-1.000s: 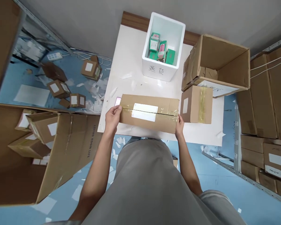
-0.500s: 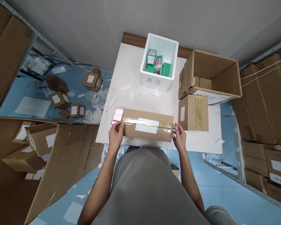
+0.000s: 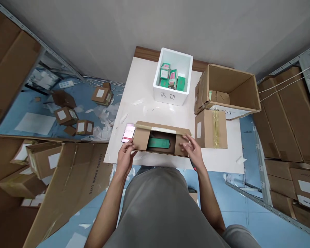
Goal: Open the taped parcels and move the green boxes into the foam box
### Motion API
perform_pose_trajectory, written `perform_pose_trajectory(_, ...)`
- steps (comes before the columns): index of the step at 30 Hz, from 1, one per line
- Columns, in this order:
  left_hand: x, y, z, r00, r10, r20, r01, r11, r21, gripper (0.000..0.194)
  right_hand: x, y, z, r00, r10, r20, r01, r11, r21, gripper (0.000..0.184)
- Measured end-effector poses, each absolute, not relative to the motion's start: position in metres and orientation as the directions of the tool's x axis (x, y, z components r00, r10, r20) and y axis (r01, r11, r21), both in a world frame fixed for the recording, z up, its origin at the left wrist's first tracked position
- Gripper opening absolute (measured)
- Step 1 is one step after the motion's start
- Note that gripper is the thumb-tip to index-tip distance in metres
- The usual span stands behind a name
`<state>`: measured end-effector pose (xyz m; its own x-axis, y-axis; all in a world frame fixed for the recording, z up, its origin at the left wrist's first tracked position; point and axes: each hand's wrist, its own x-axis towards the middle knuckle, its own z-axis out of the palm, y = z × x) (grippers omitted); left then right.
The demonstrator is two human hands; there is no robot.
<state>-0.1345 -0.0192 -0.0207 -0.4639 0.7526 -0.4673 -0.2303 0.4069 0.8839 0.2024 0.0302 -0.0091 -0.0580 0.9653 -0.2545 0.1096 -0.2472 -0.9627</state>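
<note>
A long cardboard box [image 3: 142,138] lies on the table in front of me with its top flaps parted. Inside it is a green box [image 3: 158,143], partly covered by the short end flaps. My left hand [image 3: 125,155] grips the near left corner of the cardboard box, fingers closed on the edge. At the right end, my right hand [image 3: 195,153] touches the short flap, its fingers bent but apart. A small red and black object [image 3: 194,168] shows beneath the right hand, mostly hidden. A phone [image 3: 127,135] with a lit screen lies beside the box's left end.
A white foam box [image 3: 171,98] with several green boxes stands at the back of the table [image 3: 136,82]. To the right are a large open carton [image 3: 232,74] and a taped, closed carton [image 3: 208,129]. A big carton [image 3: 85,172] with parcels stands left; shelving [image 3: 248,198] stands right.
The taped top of the long cardboard box has come open, and the green box inside now shows. My right hand moved from the right edge onto the end flap. The view shifted slightly.
</note>
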Motion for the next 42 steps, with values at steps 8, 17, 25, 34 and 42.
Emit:
perform_pose_trajectory(8,-0.173,-0.066,-0.046,-0.251,0.89,-0.381,0.084,0.412,0.907,0.097,0.206,0.101,-0.014,-0.248,0.967,-0.053,0.523,0.087,-0.848,0.091)
perform_pose_trajectory(17,-0.159,-0.066,-0.079,-0.36,0.918,-0.163,0.48,0.333,0.812,0.124,0.173,0.122,-0.052,-0.326,0.926,-0.19,0.877,0.221,-0.426,0.09)
perform_pose_trajectory(25,-0.096,-0.029,-0.039,0.327,0.933,-0.152,0.575,-0.069,0.815,0.083,0.172,0.098,-0.03,-0.357,0.93,-0.094,0.831,0.27,-0.487,0.088)
perform_pose_trajectory(34,-0.105,-0.025,-0.012,0.288,0.951,-0.112,0.76,-0.156,0.631,0.058,0.217,0.027,0.016,-0.392,0.918,-0.054,0.84,0.333,-0.428,0.071)
perform_pose_trajectory(42,-0.194,-0.013,-0.013,0.107,0.979,-0.175,0.768,0.03,0.64,0.068,0.259,0.02,-0.003,-0.198,0.965,-0.17,0.921,0.124,-0.37,0.077)
